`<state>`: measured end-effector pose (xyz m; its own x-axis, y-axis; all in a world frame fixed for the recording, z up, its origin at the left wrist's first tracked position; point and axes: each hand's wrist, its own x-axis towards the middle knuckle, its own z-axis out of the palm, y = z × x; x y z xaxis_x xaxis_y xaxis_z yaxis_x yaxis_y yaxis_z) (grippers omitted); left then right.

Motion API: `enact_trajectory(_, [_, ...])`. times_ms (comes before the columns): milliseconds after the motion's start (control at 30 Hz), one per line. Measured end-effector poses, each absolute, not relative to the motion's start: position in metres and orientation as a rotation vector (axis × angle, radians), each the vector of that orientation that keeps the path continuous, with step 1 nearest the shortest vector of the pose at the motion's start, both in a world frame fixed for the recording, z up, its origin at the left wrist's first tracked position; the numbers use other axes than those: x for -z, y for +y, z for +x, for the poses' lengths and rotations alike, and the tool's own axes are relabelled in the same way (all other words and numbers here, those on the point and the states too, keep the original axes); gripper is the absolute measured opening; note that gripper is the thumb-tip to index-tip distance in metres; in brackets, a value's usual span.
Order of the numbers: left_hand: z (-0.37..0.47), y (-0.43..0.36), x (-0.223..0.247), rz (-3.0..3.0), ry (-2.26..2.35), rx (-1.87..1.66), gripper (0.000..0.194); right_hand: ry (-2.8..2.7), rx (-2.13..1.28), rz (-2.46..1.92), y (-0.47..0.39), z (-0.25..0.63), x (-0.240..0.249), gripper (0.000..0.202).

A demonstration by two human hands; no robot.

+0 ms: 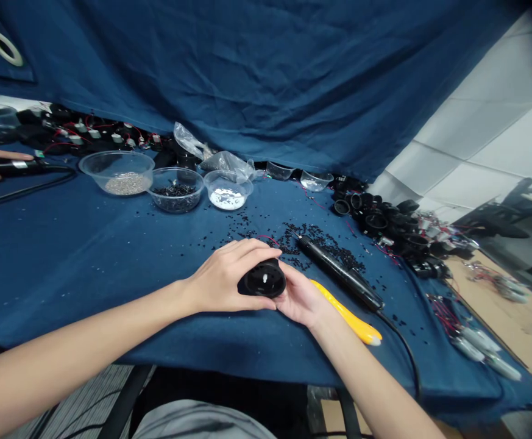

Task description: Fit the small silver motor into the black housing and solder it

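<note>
Black round housing [262, 278]: cradled on the blue cloth, open end with its white pin tipped toward the camera.
Left hand [222, 277]: fingers curled over its top, steadying it.
Right hand [300, 299]: cupped under its right side.
Electric screwdriver [339, 273]: just right of the grip, beside a yellow tool [348, 315].
Loose black screws [320, 241]: scattered just beyond the grip.

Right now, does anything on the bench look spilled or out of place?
Yes: small black pieces lie scattered loose on the blue cloth around the black pen-like tool, outside the clear bowl of black pieces. Both hands hold the black round part.
</note>
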<state>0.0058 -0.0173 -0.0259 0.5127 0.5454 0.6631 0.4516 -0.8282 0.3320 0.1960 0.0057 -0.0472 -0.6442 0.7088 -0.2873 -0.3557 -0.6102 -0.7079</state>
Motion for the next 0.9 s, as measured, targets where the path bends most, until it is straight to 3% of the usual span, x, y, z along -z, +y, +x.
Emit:
enact_trajectory(133, [0.006, -0.020, 0.023, 2.797, 0.850, -1.257, 0.079, -0.856, -2.240, -0.776, 0.000, 0.192, 0.045, 0.030])
enact_trajectory(300, [0.008, -0.021, 0.019, 2.783, 0.781, -1.346, 0.050, -1.041, -2.161, -0.850, -0.002, 0.188, 0.044, 0.041])
enact_trajectory(400, [0.009, -0.020, 0.018, 2.611, 0.732, -1.420, 0.051, -1.247, -2.054, -0.896, -0.001, 0.190, 0.045, 0.043])
enact_trajectory(533, [0.007, -0.020, 0.018, 2.442, 0.801, -1.371, 0.059, -1.447, -1.683, -0.945, -0.002, 0.197, 0.042, 0.041])
enact_trajectory(667, [0.006, -0.020, 0.016, 2.382, 0.866, -1.332, 0.058, -1.739, -1.120, -0.864, -0.003, 0.200, 0.036, 0.004])
enact_trajectory(767, [0.006, -0.020, 0.015, 2.367, 0.861, -1.339, 0.055, -2.060, -0.786, -0.740, -0.004, 0.199, 0.036, 0.014])
enact_trajectory(900, [0.006, -0.020, 0.018, 2.343, 0.901, -1.331, 0.053, -2.189, -0.676, -0.690, -0.004, 0.198, 0.041, 0.020])
